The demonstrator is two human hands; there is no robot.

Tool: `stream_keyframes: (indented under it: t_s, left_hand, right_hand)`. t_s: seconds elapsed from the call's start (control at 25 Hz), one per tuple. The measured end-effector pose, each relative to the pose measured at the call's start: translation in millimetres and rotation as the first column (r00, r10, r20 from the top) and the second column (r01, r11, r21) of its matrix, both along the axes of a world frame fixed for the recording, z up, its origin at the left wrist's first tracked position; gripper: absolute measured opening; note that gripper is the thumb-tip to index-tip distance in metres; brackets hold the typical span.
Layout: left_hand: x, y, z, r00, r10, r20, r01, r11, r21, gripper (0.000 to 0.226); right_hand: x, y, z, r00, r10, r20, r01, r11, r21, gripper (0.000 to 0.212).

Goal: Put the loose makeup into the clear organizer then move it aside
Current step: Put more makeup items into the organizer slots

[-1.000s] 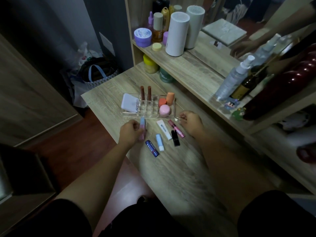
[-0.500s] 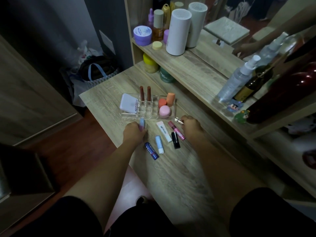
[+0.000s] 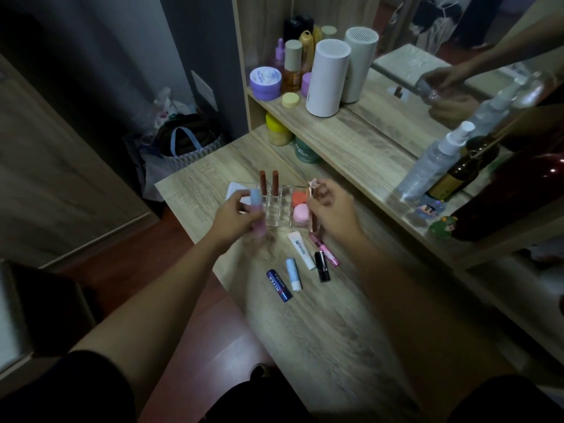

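Note:
The clear organizer (image 3: pixel 276 210) sits on the wooden desk (image 3: pixel 320 315), holding two brown lipsticks (image 3: pixel 268 181), a white compact (image 3: pixel 236 190), an orange sponge (image 3: pixel 297 197) and a pink jar (image 3: pixel 300 212). My left hand (image 3: pixel 235 221) is shut on a blue-and-pink tube (image 3: pixel 256 206), held upright over the organizer's left side. My right hand (image 3: pixel 331 212) grips a rose-gold lip tube (image 3: pixel 312 206) above its right side. Loose on the desk lie a white tube (image 3: pixel 300 250), a pink gloss (image 3: pixel 325 250), a black lipstick (image 3: pixel 322 267), a pale blue balm (image 3: pixel 293 274) and a navy balm (image 3: pixel 279 285).
A raised shelf (image 3: pixel 351 138) behind the desk carries a white cylinder (image 3: pixel 326 77), jars, a spray bottle (image 3: pixel 433 161) and a dark bottle (image 3: pixel 460 175). A mirror stands at right. A bag (image 3: pixel 186 145) sits on the floor at left.
Both hands have lifted off the desk and moved up over the organizer. The left carries the blue-and-pink tube and the right the rose-gold tube.

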State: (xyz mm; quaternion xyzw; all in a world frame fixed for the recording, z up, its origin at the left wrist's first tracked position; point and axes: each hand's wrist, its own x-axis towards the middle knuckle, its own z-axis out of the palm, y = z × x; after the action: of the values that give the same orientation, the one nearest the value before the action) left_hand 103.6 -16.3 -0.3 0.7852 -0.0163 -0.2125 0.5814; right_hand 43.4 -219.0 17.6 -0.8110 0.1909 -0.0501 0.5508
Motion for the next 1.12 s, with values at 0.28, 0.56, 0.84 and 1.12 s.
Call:
stream_keyframes:
  t_s: [0.28,0.56,0.84,1.12]
  left_hand:
    - [31.1,-8.7,10.5,0.978,0.178,0.106,-0.180,0.984,0.014,0.013]
    - [39.1,-14.8,-7.4,0.984,0.096,0.149,-0.115,0.985,0.126,0.018]
    - [43.7,-22.7,-19.7,0.957,-0.053,0.286,-0.048,0.941,0.336,0.021]
    - [45.0,-24.6,-21.7,0.955,-0.051,0.294,-0.064,0.928,0.368,0.027]
  right_hand:
    - [40.8,18.7,2.8,0.984,-0.132,0.121,0.123,0.990,0.074,0.033]
    - [55.3,18.5,-17.5,0.987,-0.124,0.104,0.118,0.991,0.063,0.033]
    - [68.4,16.3,-27.4,0.999,-0.010,0.041,0.016,0.987,-0.162,0.032]
    - [75.7,17.1,-30.4,0.997,0.053,-0.048,-0.061,0.980,-0.188,0.034]
